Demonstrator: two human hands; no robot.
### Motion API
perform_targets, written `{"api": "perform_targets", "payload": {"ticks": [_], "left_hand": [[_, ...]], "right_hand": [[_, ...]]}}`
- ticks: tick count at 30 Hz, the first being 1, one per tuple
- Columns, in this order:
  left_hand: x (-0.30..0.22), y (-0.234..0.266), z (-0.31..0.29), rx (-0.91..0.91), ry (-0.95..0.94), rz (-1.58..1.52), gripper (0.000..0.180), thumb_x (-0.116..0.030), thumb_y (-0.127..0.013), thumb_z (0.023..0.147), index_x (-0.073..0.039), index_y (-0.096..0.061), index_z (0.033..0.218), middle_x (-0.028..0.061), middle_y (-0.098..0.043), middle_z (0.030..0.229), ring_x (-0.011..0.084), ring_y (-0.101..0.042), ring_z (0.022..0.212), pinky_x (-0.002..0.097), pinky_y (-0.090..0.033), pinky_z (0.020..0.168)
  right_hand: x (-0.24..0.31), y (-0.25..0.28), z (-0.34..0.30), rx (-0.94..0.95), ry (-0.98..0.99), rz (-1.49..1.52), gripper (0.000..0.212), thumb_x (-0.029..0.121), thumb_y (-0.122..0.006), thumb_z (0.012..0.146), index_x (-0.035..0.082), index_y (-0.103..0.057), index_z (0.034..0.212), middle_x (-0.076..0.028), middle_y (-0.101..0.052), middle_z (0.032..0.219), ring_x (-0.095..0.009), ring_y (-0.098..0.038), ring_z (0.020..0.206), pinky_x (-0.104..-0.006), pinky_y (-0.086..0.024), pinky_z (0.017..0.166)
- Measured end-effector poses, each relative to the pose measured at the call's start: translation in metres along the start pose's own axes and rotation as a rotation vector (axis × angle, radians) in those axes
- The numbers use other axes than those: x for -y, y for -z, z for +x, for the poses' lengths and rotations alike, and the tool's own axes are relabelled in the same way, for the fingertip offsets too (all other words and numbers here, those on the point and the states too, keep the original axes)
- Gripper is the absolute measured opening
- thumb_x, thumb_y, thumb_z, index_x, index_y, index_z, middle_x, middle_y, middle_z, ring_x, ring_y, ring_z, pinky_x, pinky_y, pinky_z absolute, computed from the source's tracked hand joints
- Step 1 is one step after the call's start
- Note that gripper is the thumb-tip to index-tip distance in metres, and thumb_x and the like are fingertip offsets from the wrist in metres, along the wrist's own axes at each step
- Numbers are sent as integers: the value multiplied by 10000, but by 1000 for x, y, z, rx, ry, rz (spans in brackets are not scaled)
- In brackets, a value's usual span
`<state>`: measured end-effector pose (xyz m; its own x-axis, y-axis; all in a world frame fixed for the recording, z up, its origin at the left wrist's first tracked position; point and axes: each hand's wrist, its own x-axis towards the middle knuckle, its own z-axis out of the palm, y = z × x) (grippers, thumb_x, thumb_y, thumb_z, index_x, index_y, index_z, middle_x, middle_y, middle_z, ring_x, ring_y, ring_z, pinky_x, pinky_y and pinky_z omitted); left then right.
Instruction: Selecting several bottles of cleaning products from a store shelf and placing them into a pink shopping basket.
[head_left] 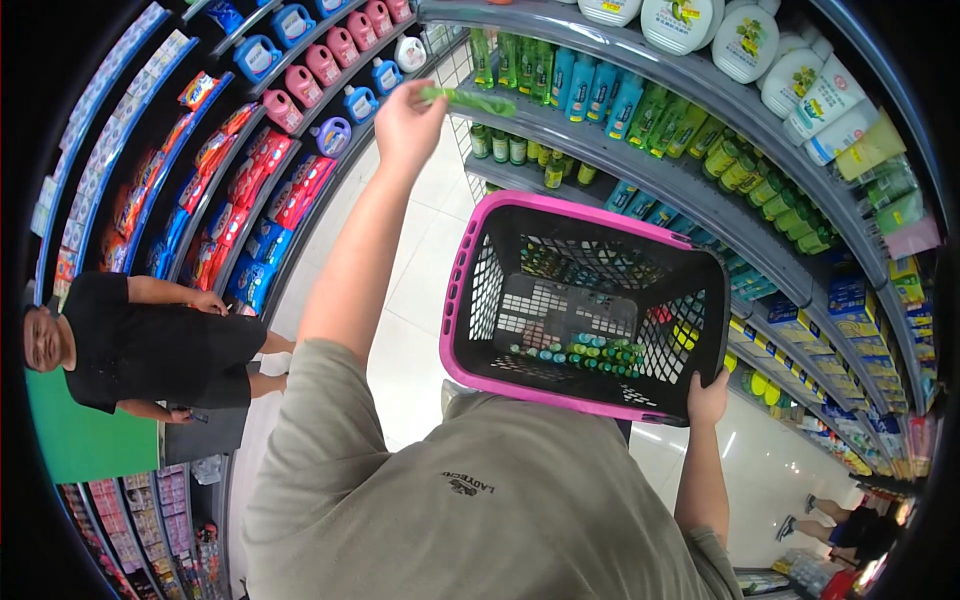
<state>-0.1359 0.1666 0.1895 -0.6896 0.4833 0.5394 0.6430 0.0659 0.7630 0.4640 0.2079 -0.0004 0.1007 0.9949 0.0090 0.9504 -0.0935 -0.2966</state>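
Note:
My left hand is raised at the end of an outstretched arm, its fingers closed round one end of a slim green bottle. The bottle lies almost level, slightly blurred, in front of a shelf row of similar green bottles. At my waist, a black mesh shopping basket with a pink rim is tilted so I look into it. My right hand grips its right corner; some of the fingers are hidden behind the rim. Small green and teal bottles show at the basket's lower side; whether inside or through the mesh, I cannot tell.
Curved shelves with green and blue bottles run along the right, white pump bottles above. Pink detergent jugs and red packs fill the left shelves. A person in black stands at left, another person at lower right.

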Motion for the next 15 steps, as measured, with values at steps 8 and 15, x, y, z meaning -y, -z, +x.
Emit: {"api": "perform_targets", "payload": {"ticks": [8, 15], "left_hand": [[5, -34, 76, -124, -1, 293, 391, -267, -733, 769, -5, -648, 1046, 120, -720, 954, 253, -691, 896, 350, -525, 799], [28, -62, 100, -63, -25, 328, 414, -309, -732, 778, -24, -657, 1069, 102, -719, 973, 251, -683, 905, 341, -510, 819]], "right_hand": [[10, 8, -4, 33, -23, 26, 675, 288, -669, 798, 45, -387, 1360, -247, -634, 1109, -428, -620, 990, -473, -492, 856], [9, 9, -2, 49, -36, 39, 666, 283, -669, 800, 64, -385, 1361, -258, -634, 1092, -432, -624, 971, -482, -496, 838]]}}
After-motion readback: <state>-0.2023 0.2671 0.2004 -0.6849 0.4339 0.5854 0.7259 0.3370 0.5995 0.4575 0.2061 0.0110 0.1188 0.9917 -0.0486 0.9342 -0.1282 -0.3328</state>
